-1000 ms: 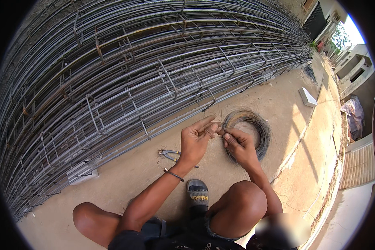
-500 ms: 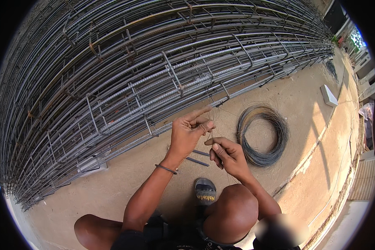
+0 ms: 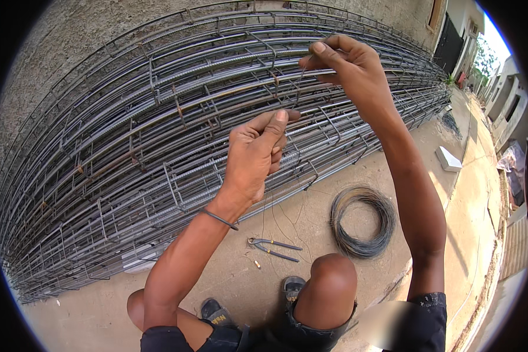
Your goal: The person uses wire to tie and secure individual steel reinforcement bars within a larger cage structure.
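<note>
Raised in front of the rebar cages (image 3: 176, 108), my left hand (image 3: 255, 146) is closed in a pinch on thin tie wire. Loose strands of the wire (image 3: 287, 214) hang below this hand toward the ground. Higher and to the right, my right hand (image 3: 352, 67) has its thumb and forefinger pressed together on the wire, which runs faintly between the two hands. Its other fingers are loosely bent. On the ground below, a pair of end-cutting pincers (image 3: 276, 249) with dark handles lies with the handles spread. The large coil of tie wire (image 3: 362, 223) rests to its right.
A small brass-coloured piece (image 3: 257, 264) lies near the pincers. Behind the stacked cages rises a rough wall (image 3: 64, 50). Farther right are a white block (image 3: 449, 159) and a smaller bundle of wire (image 3: 450, 124). My sandalled feet stand at the bottom.
Both hands have risen from over the ground to in front of the cages, and my right hand has moved up and away from the left. The view has tilted up, showing more wall.
</note>
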`<move>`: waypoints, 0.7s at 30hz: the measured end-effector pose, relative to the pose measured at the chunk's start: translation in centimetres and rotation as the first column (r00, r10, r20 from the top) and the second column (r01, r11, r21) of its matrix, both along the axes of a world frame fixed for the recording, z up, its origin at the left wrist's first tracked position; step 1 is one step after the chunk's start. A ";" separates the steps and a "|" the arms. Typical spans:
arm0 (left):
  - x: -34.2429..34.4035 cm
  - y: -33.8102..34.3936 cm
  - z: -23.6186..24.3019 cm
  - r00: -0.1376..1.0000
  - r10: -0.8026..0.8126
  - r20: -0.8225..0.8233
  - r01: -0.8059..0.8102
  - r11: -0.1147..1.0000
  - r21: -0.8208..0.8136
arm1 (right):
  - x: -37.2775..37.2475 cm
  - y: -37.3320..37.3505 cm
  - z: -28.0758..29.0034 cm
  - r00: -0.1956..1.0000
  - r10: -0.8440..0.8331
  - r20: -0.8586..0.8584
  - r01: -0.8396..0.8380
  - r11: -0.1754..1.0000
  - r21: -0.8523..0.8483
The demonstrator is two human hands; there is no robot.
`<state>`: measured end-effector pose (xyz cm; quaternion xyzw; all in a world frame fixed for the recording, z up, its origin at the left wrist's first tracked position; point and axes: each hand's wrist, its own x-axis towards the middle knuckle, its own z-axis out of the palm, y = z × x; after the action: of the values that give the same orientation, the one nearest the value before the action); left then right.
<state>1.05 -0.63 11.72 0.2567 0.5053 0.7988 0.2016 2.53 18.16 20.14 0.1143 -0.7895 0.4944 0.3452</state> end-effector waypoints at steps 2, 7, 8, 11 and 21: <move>-1.2 -3.5 3.2 0.996 0.020 -0.092 -0.027 0.998 -0.065 | 1.7 -0.7 3.3 0.980 -0.200 -0.003 0.194 0.947 0.256; -2.5 -13.2 7.2 0.963 0.108 -0.245 -0.163 0.962 -0.217 | 3.9 -4.0 4.4 0.656 -0.090 -0.750 0.709 0.417 0.570; -2.7 -14.6 7.6 0.960 0.072 -0.272 -0.143 0.957 -0.252 | 3.4 -4.9 4.0 0.722 -0.048 -0.690 0.651 0.385 0.655; -2.3 -17.8 8.3 0.942 0.049 -0.332 -0.154 0.942 -0.298 | 1.4 -8.3 3.7 0.684 0.021 -0.729 0.714 0.187 0.675; -1.5 -25.6 7.6 0.970 -0.023 -0.243 -0.089 0.894 -0.439 | -1.5 -15.0 1.8 0.502 0.249 -0.828 0.746 0.360 0.560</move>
<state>-0.44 -26.27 19.27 0.2904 0.7001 0.6275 0.1783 1.07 3.16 21.90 0.3486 -0.6631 -0.2019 0.6309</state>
